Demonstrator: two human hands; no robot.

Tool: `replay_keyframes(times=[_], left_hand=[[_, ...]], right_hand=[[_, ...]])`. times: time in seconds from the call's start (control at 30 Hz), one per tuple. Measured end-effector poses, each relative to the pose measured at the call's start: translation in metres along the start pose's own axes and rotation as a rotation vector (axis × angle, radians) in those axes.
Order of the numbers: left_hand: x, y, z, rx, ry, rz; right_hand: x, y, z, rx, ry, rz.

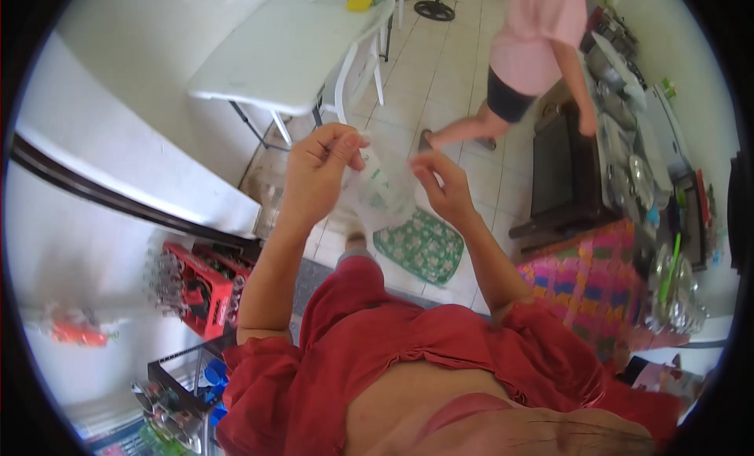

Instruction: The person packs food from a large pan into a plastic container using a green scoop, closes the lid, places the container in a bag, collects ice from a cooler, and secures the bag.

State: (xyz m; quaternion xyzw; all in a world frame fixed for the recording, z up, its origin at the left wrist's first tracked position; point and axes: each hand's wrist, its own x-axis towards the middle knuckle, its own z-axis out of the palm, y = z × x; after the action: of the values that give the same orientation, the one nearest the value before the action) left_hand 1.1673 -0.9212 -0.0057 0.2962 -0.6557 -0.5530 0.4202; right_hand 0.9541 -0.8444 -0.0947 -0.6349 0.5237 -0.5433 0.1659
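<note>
A thin, translucent plastic bag (380,188) with green print hangs in front of me. My left hand (318,176) pinches its upper left edge between thumb and fingers. At the bag's right edge, the thumb and fingers of my right hand (445,185) are brought together on the thin plastic. The bag's lower end overlaps my view of a green floral floor mat (424,247). Whether anything is inside the bag is hard to tell.
A white table (265,49) and white chair (353,73) stand ahead left. Another person (530,49) in pink walks ahead right, beside a dark cabinet (556,161) and dishware (636,176). Red bottle crates (206,297) sit to my left; a colourful woven cover (589,273) is right.
</note>
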Motion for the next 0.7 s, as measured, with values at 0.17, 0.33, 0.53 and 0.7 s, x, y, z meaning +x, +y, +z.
replay_keyframes(times=[0.17, 0.33, 0.53, 0.7], left_hand=[[0.192, 0.023, -0.073, 0.076, 0.198, 0.114], [0.371, -0.021, -0.131, 0.203, 0.308, 0.008], [0.539, -0.142, -0.209, 0.301, 0.547, -0.056], [0.627, -0.221, -0.241, 0.388, 0.815, -0.12]], right_hand=[[0.037, 0.098, -0.041, -0.387, -0.021, 0.196], [-0.03, 0.196, -0.101, -0.521, -0.223, 0.672], [-0.115, 0.299, -0.156, -0.764, -0.664, 1.123], [-0.043, 0.381, -0.206, -0.527, -0.832, 0.974]])
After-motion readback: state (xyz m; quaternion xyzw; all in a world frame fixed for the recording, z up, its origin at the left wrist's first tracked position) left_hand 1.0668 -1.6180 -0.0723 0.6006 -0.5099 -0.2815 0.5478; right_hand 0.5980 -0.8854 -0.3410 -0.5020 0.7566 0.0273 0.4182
